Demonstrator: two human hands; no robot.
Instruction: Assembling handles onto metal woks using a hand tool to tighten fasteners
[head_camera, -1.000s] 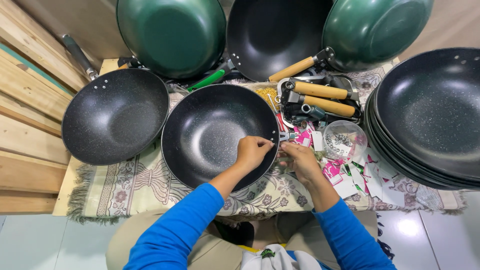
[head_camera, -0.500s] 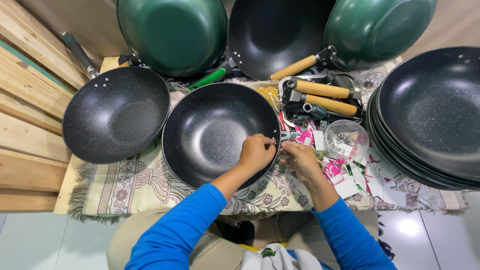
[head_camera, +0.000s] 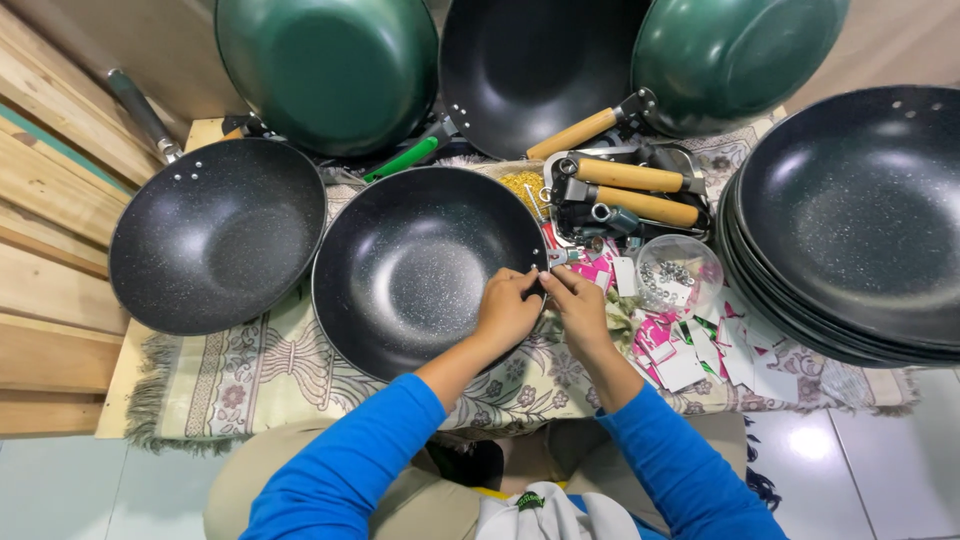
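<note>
The fingers (head_camera: 530, 285) of the left hand (head_camera: 505, 312) curl together over the right-hand rim of the black speckled wok (head_camera: 425, 268), pinching at the edge; whatever small part they grip is hidden. The right hand (head_camera: 580, 310) meets them from outside the rim, its fingers (head_camera: 556, 280) bunched against the same spot, beside a small metal bracket (head_camera: 560, 257). I cannot tell whether either hand actually clamps a piece.

The wok is round, so it has no long axis; it sits open side up at the middle of the counter (head_camera: 205, 135), on a patterned fringed cloth (head_camera: 250, 370), and the worked spot on its rim faces right. Its inside is dark, glossy and flecked with pale specks.

To its left lies a second speckled wok (head_camera: 215, 245), its dark handle (head_camera: 140, 110) pointing up-left. Behind stand two green woks (head_camera: 325, 70), matte and smooth, bottoms toward the camera. At right is a stack of black woks (head_camera: 850, 220). Wooden handles (head_camera: 635, 190) with metal ends lie with long axes left-right, beside a clear plastic tub (head_camera: 678, 275) of small metal washers.
</note>
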